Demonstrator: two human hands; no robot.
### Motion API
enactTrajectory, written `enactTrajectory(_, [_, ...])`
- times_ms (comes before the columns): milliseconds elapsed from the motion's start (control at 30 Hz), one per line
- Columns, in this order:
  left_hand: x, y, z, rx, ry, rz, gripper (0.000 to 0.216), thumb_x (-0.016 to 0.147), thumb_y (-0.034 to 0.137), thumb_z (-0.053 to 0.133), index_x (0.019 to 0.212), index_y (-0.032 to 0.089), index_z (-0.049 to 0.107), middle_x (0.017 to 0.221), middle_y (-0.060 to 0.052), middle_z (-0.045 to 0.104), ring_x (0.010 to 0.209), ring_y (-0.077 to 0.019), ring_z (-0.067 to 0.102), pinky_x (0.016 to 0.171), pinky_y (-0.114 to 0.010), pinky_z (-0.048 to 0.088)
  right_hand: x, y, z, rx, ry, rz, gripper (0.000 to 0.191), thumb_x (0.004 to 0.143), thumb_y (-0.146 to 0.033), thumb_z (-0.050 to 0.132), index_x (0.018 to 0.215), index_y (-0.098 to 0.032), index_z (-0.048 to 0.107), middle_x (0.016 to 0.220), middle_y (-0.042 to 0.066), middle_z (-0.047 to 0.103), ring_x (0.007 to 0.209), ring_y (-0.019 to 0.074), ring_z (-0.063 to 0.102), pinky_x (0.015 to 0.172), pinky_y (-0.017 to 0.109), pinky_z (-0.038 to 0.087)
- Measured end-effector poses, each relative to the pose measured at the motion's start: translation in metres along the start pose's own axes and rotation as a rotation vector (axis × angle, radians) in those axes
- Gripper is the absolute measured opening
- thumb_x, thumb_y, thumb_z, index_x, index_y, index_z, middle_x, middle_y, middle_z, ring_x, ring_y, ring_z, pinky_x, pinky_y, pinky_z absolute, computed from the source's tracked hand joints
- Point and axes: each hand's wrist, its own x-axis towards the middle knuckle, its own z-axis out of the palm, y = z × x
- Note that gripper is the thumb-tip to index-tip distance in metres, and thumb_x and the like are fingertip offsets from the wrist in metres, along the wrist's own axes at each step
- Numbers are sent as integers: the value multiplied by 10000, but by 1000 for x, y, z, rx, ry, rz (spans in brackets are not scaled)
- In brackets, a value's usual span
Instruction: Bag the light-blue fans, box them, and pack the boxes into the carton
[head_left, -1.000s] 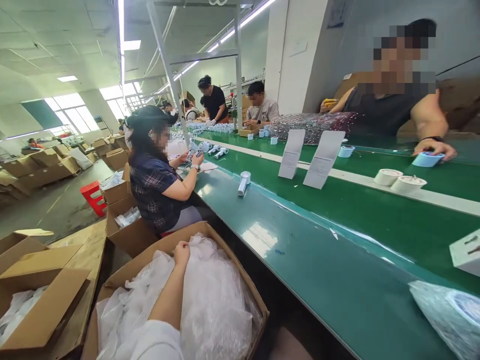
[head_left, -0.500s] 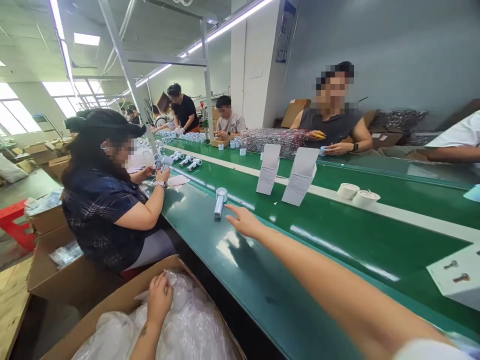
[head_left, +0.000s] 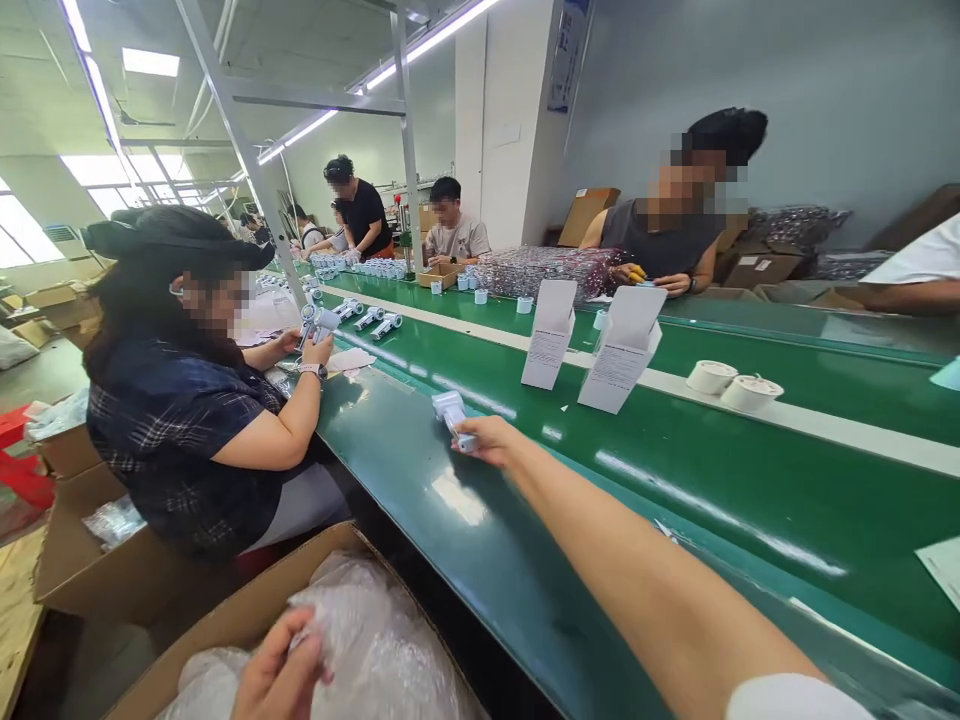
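Note:
My right hand (head_left: 484, 440) reaches out over the green bench and grips a small light-blue and silver handheld device (head_left: 450, 410) with a round head, by its handle. The device is raised at a tilt, its head pointing away from me. At the bottom, my left hand (head_left: 285, 660) is over an open cardboard box (head_left: 352, 535) filled with clear plastic bags (head_left: 390, 620). Its fingers are pinched together on the thin plastic of a bag; the exact grip is partly blurred.
Two white cartons (head_left: 549, 335) with raised flaps stand on the green conveyor belt (head_left: 720, 460). Two round white parts (head_left: 752, 392) lie farther right. At the left, a co-worker (head_left: 187, 420) handles a similar device, with several more devices (head_left: 386, 326) beyond. Other people sit across the belt.
My right hand has closed on the device and lifted it off the bench. My left hand has moved down and nearer to me, fingers now pinched. The view has shifted slightly.

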Motion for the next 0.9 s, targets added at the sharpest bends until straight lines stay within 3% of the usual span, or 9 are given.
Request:
enactTrajectory(100, [-3,30,47,-349,-65,44,361,470,286,852,736,179,634,709,25,571,628,-129,563,567,-260,535,-68,16,-22,254,-170,27,249,790,-164,569,1035,-123,556,889,83,638,810,169,659,765,311,556])
enactTrajectory(233, [-24,46,103,-534,-422,21,335,543,180,763,861,177,654,852,-30,659,675,-141,598,544,-250,548,-179,58,-43,668,-343,57,451,596,-226,731,1013,-166,570,805,22,610,671,117,614,625,222,530])
enactTrajectory(300, [-40,49,124,-585,-593,-44,371,580,187,718,945,181,653,898,-55,677,687,-162,619,473,-226,522,-228,80,-52,900,-407,35,457,605,-295,796,1000,-170,605,762,-5,582,575,73,545,501,167,455])
enactTrajectory(400, [-60,51,158,-556,-818,-171,316,653,221,652,965,171,634,897,-71,672,705,-174,636,389,-171,444,-288,104,-71,1012,-293,-92,381,721,-389,768,1013,-172,654,693,-24,543,508,54,472,441,164,398])
enactTrajectory(500, [-72,46,210,-248,-903,-181,247,673,177,579,918,159,604,853,-54,643,654,-129,618,404,-147,420,-337,122,-95,1030,-23,-168,454,646,-373,820,1029,-173,681,805,16,607,659,110,563,536,204,488])
enactTrajectory(600, [-82,34,267,161,-879,-15,231,655,106,534,882,142,566,796,-57,614,611,-132,598,450,-193,445,-377,141,-112,998,192,-158,503,547,-322,866,991,-161,694,965,49,633,820,158,598,626,230,533])
enactTrajectory(700, [-93,22,298,306,-827,131,275,656,71,556,921,147,540,891,-103,613,758,-209,625,601,-312,516,-407,164,-118,913,254,-158,474,549,-301,871,963,-179,675,857,9,620,716,120,575,621,223,525])
enactTrajectory(800, [-113,8,293,341,-768,382,333,703,81,575,1021,169,536,1171,-153,547,1113,-268,532,903,-410,467,-426,189,-118,875,255,-158,424,627,-327,844,973,-212,627,815,-16,612,637,87,542,566,193,491])
enactTrajectory(900, [-142,-16,272,493,-937,808,210,753,192,627,960,181,591,1110,-133,578,1120,-277,505,985,-445,394,-435,207,-120,879,240,-150,436,727,-396,781,1078,-243,573,888,0,631,611,80,526,504,179,462])
